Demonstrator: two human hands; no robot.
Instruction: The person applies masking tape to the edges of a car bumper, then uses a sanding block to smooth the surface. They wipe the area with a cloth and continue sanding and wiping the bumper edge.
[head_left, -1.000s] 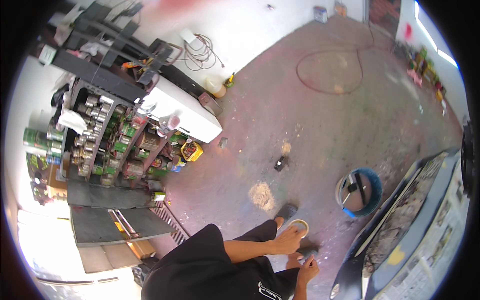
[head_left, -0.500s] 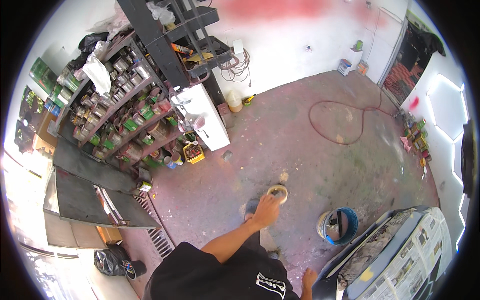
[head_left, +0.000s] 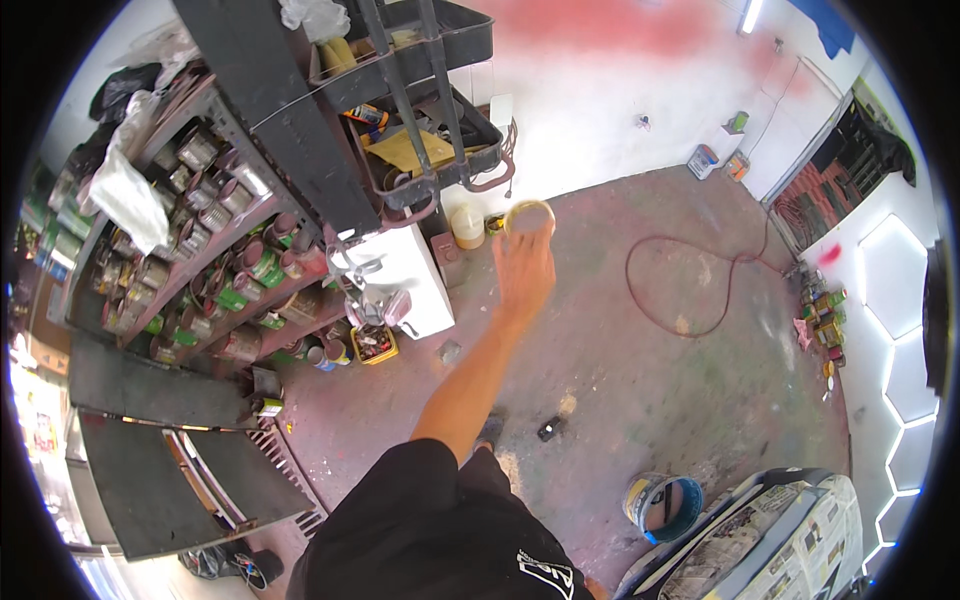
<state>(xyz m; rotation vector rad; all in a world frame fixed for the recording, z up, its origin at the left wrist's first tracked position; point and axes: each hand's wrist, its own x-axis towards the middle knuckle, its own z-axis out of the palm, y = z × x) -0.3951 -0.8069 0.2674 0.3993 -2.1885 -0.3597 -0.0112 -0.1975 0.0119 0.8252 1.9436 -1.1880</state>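
My left hand [head_left: 525,272] is stretched out ahead at the end of a bare forearm and grips a beige roll of masking tape [head_left: 549,212] by its near edge. The ring is held up in the air, close to the dark tool rack in the picture. My right hand [head_left: 597,588] is just a sliver of skin at the lower edge, beside the dark shirt, with its fingers hidden. The nearest thing on its side is a car part [head_left: 800,520] masked with newspaper.
Paint-can shelves [head_left: 225,265] and a black rack [head_left: 440,175] with trays stand left. A small black object [head_left: 550,428] lies on the floor. Near the masked part is a blue-rimmed bucket [head_left: 695,500]. A red hose [head_left: 630,275] loops across the floor; dark panels [head_left: 150,480] stand lower left.
My left arm has reached forward and up with the tape roll, toward the rack. My right hand has slipped almost out of view. The view has shifted, bringing the rack larger.
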